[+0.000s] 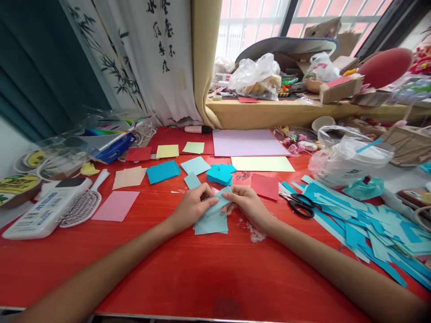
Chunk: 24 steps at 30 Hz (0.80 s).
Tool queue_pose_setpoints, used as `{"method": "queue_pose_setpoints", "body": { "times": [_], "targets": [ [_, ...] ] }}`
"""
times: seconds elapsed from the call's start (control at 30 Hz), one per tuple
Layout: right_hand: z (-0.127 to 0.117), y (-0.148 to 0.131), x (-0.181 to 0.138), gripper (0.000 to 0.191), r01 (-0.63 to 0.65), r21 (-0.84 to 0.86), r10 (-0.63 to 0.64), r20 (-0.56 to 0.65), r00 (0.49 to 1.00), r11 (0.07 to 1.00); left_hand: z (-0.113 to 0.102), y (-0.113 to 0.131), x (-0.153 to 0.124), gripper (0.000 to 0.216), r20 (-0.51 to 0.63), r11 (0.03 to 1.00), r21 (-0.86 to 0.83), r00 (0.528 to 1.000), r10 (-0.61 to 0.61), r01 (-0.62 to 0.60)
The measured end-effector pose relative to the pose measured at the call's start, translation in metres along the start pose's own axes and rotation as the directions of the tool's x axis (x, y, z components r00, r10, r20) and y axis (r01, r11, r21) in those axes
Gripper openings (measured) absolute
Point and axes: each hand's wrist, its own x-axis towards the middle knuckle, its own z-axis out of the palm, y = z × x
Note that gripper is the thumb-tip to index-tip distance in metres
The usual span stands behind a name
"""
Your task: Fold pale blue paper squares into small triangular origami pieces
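Both hands pinch one light blue square of paper (pixel 218 204) between thumbs and fingers, in the middle of the table. My left hand (pixel 195 204) grips its left side and my right hand (pixel 247 204) its upper right corner. The sheet looks tilted or bent; whether it has a crease I cannot tell. Just below it lie more light blue paper squares (pixel 211 226), partly covered by the held sheet. Behind the hands sits a loose pile of bright blue paper pieces (pixel 221 173), with light blue squares (pixel 195 165) beside it.
Black-handled scissors (pixel 302 205) lie right of my right hand, beside a heap of blue paper strips (pixel 373 224). Left are a pink square (pixel 116 206), a hairbrush (pixel 84 204) and a white box-like device (pixel 47 208). A lilac sheet (pixel 249 142) and a plastic bag (pixel 350 157) stand farther back.
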Motion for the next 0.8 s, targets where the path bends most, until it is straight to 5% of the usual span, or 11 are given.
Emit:
{"method": "queue_pose_setpoints", "body": {
  "times": [0.53,0.8],
  "targets": [
    [-0.001,-0.001,-0.008,0.026,-0.033,-0.217,0.098,0.298,0.950,0.976,0.000,0.004,-0.003,0.019,0.106,0.994,0.001,0.988,0.110,-0.111],
    [0.000,-0.002,-0.005,0.030,-0.042,-0.123,0.053,0.091,0.994,0.992,0.001,0.010,-0.008,0.021,-0.076,0.998,-0.015,0.995,0.066,-0.067]
  ]
}}
